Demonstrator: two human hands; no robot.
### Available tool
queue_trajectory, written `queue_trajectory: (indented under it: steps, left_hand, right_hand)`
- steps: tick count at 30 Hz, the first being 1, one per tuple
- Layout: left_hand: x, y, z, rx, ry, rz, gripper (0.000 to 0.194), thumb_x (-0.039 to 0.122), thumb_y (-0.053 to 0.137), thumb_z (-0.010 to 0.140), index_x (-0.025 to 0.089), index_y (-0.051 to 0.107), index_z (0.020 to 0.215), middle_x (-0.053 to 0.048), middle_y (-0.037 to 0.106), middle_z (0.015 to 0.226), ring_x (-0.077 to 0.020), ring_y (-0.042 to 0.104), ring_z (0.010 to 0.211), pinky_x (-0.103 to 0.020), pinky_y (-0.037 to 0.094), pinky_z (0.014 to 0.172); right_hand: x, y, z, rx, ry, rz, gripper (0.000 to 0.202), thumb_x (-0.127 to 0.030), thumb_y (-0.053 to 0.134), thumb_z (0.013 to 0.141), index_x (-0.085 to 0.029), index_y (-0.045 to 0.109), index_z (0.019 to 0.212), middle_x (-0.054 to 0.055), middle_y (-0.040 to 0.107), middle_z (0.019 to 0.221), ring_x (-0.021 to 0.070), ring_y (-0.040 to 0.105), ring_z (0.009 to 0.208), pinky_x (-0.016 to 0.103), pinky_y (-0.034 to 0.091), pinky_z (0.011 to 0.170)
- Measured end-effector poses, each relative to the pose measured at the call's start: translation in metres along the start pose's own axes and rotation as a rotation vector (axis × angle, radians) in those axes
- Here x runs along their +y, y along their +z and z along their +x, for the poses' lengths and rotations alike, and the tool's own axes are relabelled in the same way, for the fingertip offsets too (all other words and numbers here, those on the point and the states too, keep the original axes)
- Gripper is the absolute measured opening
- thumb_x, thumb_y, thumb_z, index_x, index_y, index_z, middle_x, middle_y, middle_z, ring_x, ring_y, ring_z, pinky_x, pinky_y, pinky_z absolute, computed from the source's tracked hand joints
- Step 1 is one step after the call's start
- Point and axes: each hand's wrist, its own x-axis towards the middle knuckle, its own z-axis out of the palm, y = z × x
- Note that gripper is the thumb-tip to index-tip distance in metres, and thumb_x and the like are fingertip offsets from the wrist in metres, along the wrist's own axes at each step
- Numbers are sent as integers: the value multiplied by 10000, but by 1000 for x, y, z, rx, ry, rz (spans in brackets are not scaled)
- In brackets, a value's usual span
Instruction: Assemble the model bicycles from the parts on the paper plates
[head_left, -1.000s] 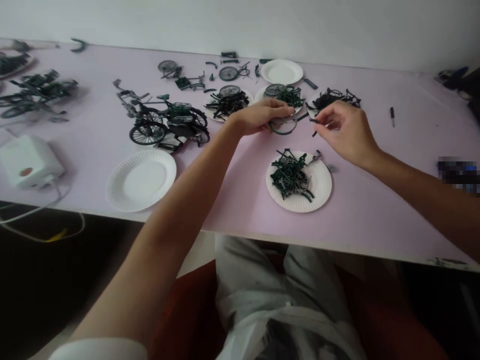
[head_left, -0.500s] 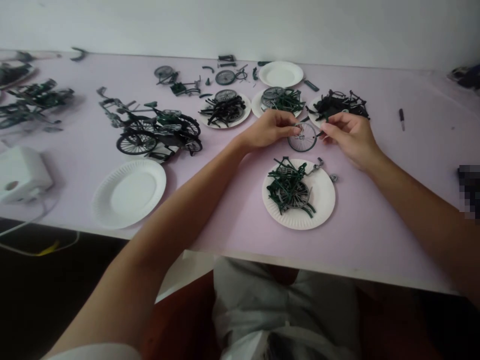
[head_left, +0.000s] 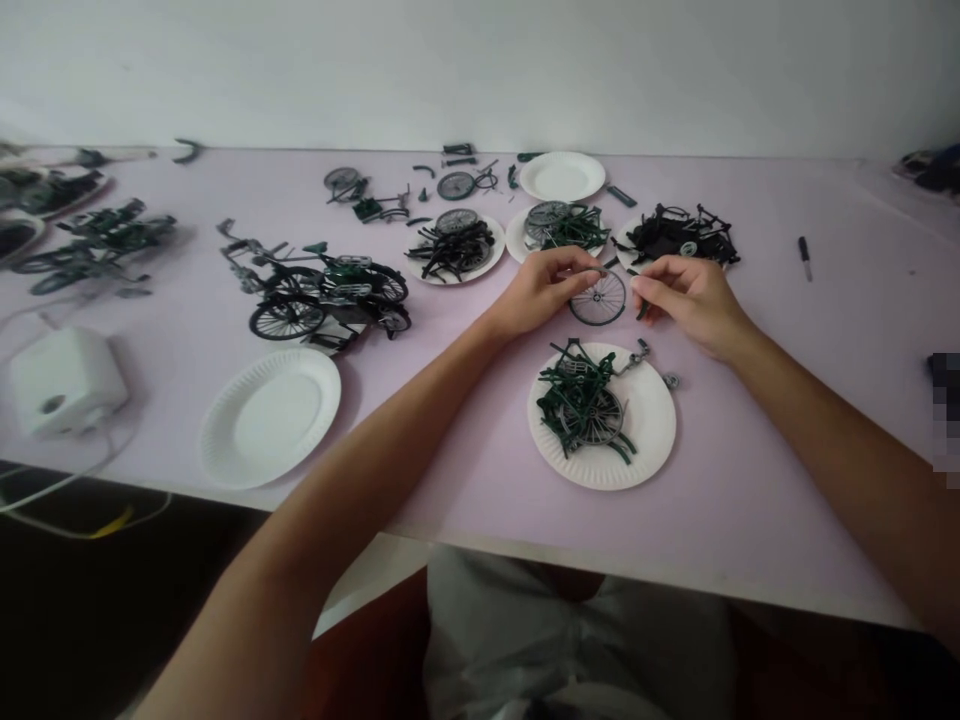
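My left hand (head_left: 541,288) pinches the rim of a small spoked model bicycle wheel (head_left: 600,297) between thumb and fingertips. Just right of the wheel, my right hand (head_left: 697,300) has its fingers closed on a small dark green curved piece (head_left: 643,310), mostly covered by those fingers. A narrow gap separates the piece from the wheel. Below both hands, a white paper plate (head_left: 656,440) bears dark green bicycle parts (head_left: 577,385) and another spoked wheel (head_left: 596,415). A small grey part (head_left: 672,381) lies by its right rim.
Model bicycles (head_left: 330,285) stand to the left, behind a bare paper plate (head_left: 274,415). Further plates with parts (head_left: 454,250) line the back, beside another bare plate (head_left: 562,178). A screwdriver (head_left: 805,258) lies to the right, a white box with a cable (head_left: 71,380) far left.
The head view has tilted, so the table sits lower in the picture. My right hand with the green piece has drawn slightly away from the wheel, which stays in my left hand.
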Motion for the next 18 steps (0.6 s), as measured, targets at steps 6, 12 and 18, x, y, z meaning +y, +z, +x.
queue_trajectory:
  steps: [6, 12, 18]
  left_hand:
    - [0, 9, 1, 30, 122, 37, 373, 509, 647, 998, 162, 779, 1035, -83, 790, 1052, -195, 720, 1010, -308, 543, 900]
    - [-6, 8, 3, 9, 166, 42, 353, 506, 649, 1000, 193, 800, 1061, -73, 779, 1038, -184, 708, 973, -318, 546, 875]
    - [-4, 12, 0, 84, 230, 139, 282, 459, 681, 985, 227, 827, 1049, -43, 670, 862, -167, 623, 800, -316, 508, 726]
  right_hand:
    - [0, 1, 2, 5, 9, -19, 356, -506, 909, 741, -214, 705, 734, 12, 700, 674, 115, 607, 531, 261, 536, 493]
    - [-2, 3, 2, -9, 21, -97, 252, -364, 907, 751, -219, 702, 738, 6, 708, 685, 126, 611, 519, 278, 535, 491]
    - [1, 3, 3, 5, -15, -107, 212, -293, 918, 707, -223, 731, 779, -15, 702, 662, 125, 600, 514, 278, 536, 499]
